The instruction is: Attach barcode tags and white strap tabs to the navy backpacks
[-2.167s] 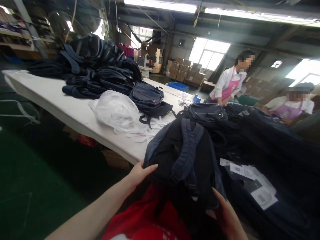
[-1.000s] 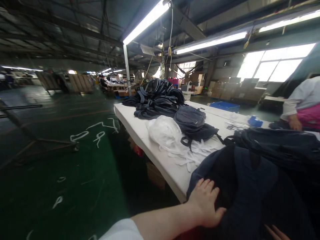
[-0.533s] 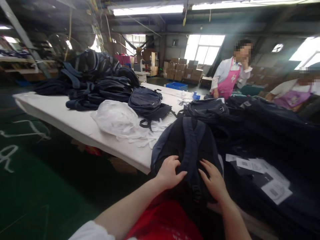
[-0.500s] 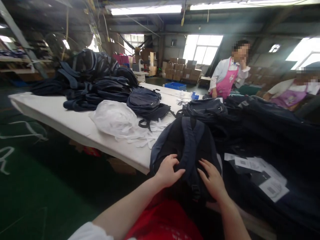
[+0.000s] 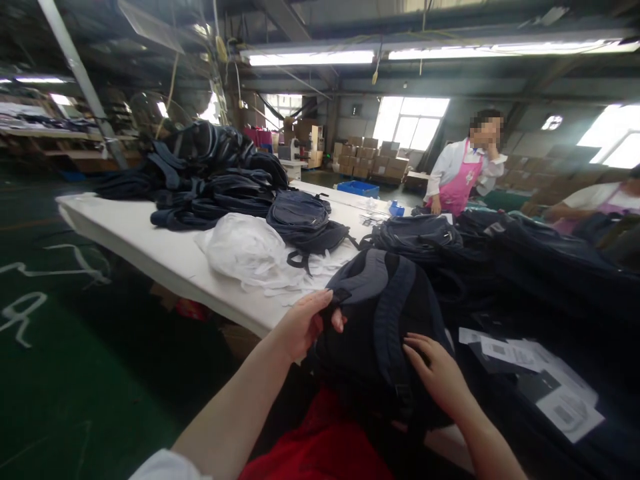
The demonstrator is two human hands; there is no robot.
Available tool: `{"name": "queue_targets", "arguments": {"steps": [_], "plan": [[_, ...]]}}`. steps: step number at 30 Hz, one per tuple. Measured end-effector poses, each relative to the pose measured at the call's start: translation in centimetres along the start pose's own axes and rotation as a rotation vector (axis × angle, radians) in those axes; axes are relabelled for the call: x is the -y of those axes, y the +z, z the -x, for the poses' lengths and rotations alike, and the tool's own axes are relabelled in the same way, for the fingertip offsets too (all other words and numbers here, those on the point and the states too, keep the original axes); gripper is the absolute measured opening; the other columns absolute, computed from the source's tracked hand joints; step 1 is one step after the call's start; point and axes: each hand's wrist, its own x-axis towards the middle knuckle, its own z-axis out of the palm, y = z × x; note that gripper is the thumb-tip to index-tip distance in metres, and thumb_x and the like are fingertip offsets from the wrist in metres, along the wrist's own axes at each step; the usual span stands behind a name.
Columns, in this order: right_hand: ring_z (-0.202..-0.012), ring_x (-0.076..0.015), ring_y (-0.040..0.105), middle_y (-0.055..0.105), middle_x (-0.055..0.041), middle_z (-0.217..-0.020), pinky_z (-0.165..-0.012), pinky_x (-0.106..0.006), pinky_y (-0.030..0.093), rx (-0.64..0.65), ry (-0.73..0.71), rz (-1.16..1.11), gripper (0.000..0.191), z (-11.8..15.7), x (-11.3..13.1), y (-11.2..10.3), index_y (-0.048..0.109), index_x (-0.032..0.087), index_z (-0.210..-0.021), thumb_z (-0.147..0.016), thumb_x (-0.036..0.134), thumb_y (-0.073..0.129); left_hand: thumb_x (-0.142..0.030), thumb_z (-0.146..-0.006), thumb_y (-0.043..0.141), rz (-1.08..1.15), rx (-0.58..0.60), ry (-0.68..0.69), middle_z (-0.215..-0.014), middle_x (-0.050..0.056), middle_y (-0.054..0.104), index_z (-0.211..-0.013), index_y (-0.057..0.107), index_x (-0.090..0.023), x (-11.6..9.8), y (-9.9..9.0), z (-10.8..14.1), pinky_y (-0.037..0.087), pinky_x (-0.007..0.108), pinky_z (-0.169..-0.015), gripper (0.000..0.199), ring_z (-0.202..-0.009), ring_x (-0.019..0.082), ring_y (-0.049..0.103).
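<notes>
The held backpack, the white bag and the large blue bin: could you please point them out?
Held backpack (image 5: 393,313), head view: navy strap.
White bag (image 5: 245,249), head view: bulging middle.
Large blue bin (image 5: 361,191), head view: front wall.

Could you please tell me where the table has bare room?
The white table is bare at its left end, between the backpack pile, the white bag and the near edge; a smaller patch lies before the blue crate. The right is crowded: the nearest backpack, dark bags and paper tags.
</notes>
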Motion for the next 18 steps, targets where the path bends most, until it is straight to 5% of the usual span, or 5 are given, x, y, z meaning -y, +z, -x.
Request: {"name": "queue_targets", "arguments": {"steps": [3,7,11,14,18], "plan": [[-0.118,-0.0261,0.056,0.064,-0.0084,-0.124,-0.107,-0.044,0.04,0.117,-0.07,-0.167,0.042,-1.4,4.3,-1.6,0.071,0.024,-0.105,-0.094,0.051,0.041,-0.043,-0.084,0.061,-0.063,0.068,0.042,-0.067,0.005,0.065,-0.08,0.063,-0.013,-1.3,0.5,0.2,0.047,0.026,-0.07,0.03,-0.065,0.014,0.06],[-0.132,-0.0259,0.045,0.054,-0.0062,-0.139,-0.114,-0.045,0.029,0.303,-0.197,-0.479,0.05,-4.3,10.3,-1.8,0.057,0.025,-0.131,-0.093,0.055,0.044,-0.043,-0.081,0.066,-0.125,0.181,0.03,-0.072,0.004,0.066,-0.087,0.064,-0.014,-3.1,2.4,-0.5,0.044,0.026,-0.07,0.03,-0.068,0.014,0.06],[-0.131,-0.0267,0.046,0.057,-0.0059,-0.136,-0.112,-0.045,0.033,0.275,-0.257,-0.928,0.061,-8.9,15.4,-2.5,0.055,0.022,-0.131,-0.088,0.064,0.046,-0.037,-0.07,0.078,-0.281,0.247,0.182,-0.077,0.002,0.067,-0.095,0.062,-0.014,-4.8,3.9,-3.0,0.045,0.03,-0.079,0.037,-0.075,0.016,0.062],[-0.126,-0.0268,0.052,0.064,-0.0068,-0.127,-0.106,-0.047,0.041,0.236,-0.221,-1.152,0.058,-12.0,18.1,-4.4,0.06,0.021,-0.12,-0.089,0.065,0.041,-0.045,-0.071,0.076,-0.381,0.219,0.225,-0.077,0.003,0.068,-0.094,0.063,-0.014,-4.7,2.8,-5.1,0.046,0.03,-0.079,0.041,-0.074,0.016,0.063],[-0.119,-0.0253,0.058,0.071,-0.0064,-0.111,-0.1,-0.042,0.047,0.222,-0.125,-1.421,0.038,-13.9,19.3,-6.0,0.066,0.023,-0.102,-0.083,0.055,0.059,-0.047,-0.07,0.077,-0.346,0.177,0.12,-0.076,0.005,0.069,-0.092,0.064,-0.013,-1.9,-1.0,-6.4,0.046,0.031,-0.078,0.043,-0.074,0.016,0.064]]}}
